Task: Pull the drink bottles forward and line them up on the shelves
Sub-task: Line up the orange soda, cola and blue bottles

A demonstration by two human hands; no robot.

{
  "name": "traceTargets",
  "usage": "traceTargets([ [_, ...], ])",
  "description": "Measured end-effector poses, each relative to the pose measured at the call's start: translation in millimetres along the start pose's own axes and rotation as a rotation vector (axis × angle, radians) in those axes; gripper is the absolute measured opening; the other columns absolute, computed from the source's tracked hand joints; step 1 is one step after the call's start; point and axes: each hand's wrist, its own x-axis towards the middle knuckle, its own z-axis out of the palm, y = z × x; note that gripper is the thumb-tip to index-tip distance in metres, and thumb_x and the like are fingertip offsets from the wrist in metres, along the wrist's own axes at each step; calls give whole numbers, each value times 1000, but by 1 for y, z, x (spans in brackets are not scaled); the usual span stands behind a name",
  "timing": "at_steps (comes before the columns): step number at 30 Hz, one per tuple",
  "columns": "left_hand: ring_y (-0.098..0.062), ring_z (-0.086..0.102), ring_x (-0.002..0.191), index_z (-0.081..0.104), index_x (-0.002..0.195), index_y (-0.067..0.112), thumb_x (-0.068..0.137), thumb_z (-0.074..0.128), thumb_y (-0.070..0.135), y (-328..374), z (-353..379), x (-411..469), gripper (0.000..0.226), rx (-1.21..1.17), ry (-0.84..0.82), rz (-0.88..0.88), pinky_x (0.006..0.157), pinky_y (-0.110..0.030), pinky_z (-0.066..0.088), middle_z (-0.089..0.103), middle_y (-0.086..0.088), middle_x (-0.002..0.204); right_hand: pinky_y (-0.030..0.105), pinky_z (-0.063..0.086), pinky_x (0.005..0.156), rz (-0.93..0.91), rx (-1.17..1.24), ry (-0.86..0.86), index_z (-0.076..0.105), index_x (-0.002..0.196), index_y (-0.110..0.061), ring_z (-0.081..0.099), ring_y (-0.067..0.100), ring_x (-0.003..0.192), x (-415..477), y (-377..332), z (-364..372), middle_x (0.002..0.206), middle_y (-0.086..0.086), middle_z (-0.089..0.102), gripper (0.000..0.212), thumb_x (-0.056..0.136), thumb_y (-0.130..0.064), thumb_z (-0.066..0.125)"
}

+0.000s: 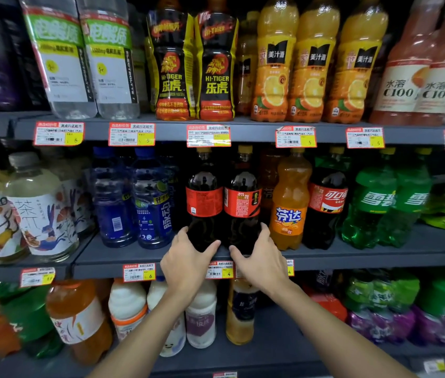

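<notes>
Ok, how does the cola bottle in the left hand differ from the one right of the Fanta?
The left-hand cola bottle faces out its label's small print; the far cola bottle, right of the Fanta, faces out its white logo. The left hand grips the first at its base; no hand touches the far one. Both stand upright on the middle shelf, with dark drink, red label and yellow cap.
</notes>
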Motion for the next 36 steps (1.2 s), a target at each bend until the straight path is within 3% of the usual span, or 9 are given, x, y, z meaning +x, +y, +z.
traceTargets([
  [4,-24,67,106,54,135,19,71,68,75,1,-1,0,87,-19,22,-10,79,-36,51,69,0,119,39,52,88,3,-42,10,24,152,-17,62,27,117,5,-4,-5,130,3,63,100,78,-73,63],
  [7,-23,67,105,56,134,20,70,70,73,1,-1,-1,84,-48,43,-11,79,-35,50,70,2,118,36,50,77,52,-113,52,39,132,-16,67,26,105,7,-14,0,113,2,68,86,76,-77,63],
  [9,-22,67,106,56,134,21,71,71,72,1,-1,-3,83,-64,45,-11,81,-35,50,69,3,118,35,44,70,60,-159,53,38,123,-16,68,26,102,7,-17,3,109,3,65,83,76,-80,60],
  [12,-22,66,108,54,136,21,71,71,72,1,-2,-4,84,-72,41,-15,84,-37,51,69,3,120,35,40,69,4,-189,52,36,130,-13,65,27,103,4,-10,3,121,5,55,85,80,-80,52],
  [15,-20,65,109,54,137,22,70,72,72,-1,0,-3,85,-97,50,-21,85,-38,51,68,5,121,33,47,73,-24,-103,43,34,135,-15,64,27,104,6,0,2,128,3,47,83,80,-73,55],
  [21,-20,65,109,55,135,24,70,72,71,-1,2,-6,82,-119,87,-17,86,-38,51,68,6,120,39,57,78,82,92,59,32,114,-23,65,23,99,6,-6,2,111,-1,58,78,69,-73,73],
  [26,-21,67,103,56,131,25,70,72,72,-2,2,-5,79,-119,81,-5,80,-35,50,69,6,115,39,50,90,6,26,23,25,145,-17,61,28,119,6,-2,3,141,6,51,100,74,-78,61],
  [28,-22,68,101,56,130,24,69,73,71,-2,3,-5,78,-122,88,-4,78,-35,49,69,5,114,40,48,93,-19,-12,-7,24,151,-16,59,29,122,8,1,2,143,7,51,101,76,-76,57],
  [36,-30,63,111,49,136,13,72,70,70,6,1,-5,87,-49,9,-7,91,-43,49,63,-6,127,37,49,79,24,-27,7,35,134,-20,66,25,109,14,-4,-2,122,1,65,97,67,-84,63],
])
